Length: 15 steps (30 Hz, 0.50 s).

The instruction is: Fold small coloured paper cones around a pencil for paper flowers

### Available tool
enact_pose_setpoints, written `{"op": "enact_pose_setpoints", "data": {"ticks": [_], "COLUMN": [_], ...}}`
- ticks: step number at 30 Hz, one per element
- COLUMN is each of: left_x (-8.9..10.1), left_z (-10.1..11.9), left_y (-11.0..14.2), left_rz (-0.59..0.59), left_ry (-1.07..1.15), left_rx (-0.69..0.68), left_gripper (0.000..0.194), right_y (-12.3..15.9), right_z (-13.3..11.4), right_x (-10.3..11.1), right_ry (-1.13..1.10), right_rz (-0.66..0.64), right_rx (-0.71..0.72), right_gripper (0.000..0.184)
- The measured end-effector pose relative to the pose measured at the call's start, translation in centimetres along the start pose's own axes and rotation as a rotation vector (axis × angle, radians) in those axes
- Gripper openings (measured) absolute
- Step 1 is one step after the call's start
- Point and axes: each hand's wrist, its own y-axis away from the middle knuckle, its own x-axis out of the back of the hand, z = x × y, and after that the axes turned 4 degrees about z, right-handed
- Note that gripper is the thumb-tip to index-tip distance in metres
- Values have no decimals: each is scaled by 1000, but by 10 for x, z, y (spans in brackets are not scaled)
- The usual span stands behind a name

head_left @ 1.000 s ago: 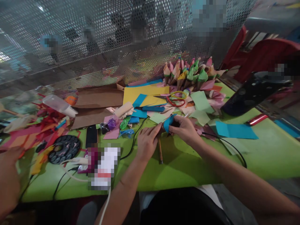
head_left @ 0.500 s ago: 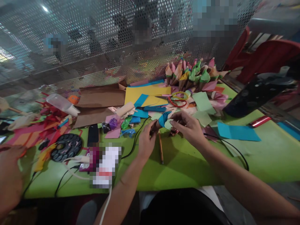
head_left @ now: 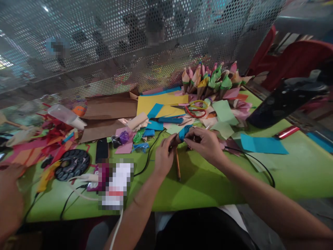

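Observation:
A small paper ice-cream cone with a blue twisted top [head_left: 184, 133] is held above the middle of the table. My left hand [head_left: 164, 154] is closed around its lower part, which the fingers mostly hide. The fingertips of my right hand [head_left: 206, 143] pinch the edge of the blue paper from the other side. Just below the hands a pencil [head_left: 178, 166] lies on the green table cover [head_left: 203, 189]. Scissors with red and yellow handles [head_left: 195, 111] and a blue-handled cutter [head_left: 169, 120] lie beyond them.
Finished paper cones [head_left: 218, 81] stand clustered at the back. A dark bottle [head_left: 281, 102] is at the right, near blue paper [head_left: 264, 144]. Cables, a phone [head_left: 102, 151], a yellow glue gun [head_left: 48, 177] and a round black tray [head_left: 73, 165] fill the left. Another person's hand [head_left: 10, 187] reaches in there.
The right hand came off the blue paper briefly, showing its folded swirl, then closed on it again. The left hand kept hold of the cone, tilting it slightly.

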Motion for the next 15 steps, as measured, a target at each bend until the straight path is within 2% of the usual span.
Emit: {"op": "enact_pose_setpoints", "data": {"ticks": [7,15], "left_x": [-3,-7], "left_z": [-1,3], "left_y": [1,2], "left_rz": [13,33], "left_ry": [-29,-58], "left_rx": [1,-1], "left_gripper": [47,50], "right_y": [1,1], "right_z": [-3,2], "right_x": [-2,-8], "right_ry": [49,-140], "right_rz": [1,-39], "right_rx": [21,-164], "right_gripper": [10,17]}}
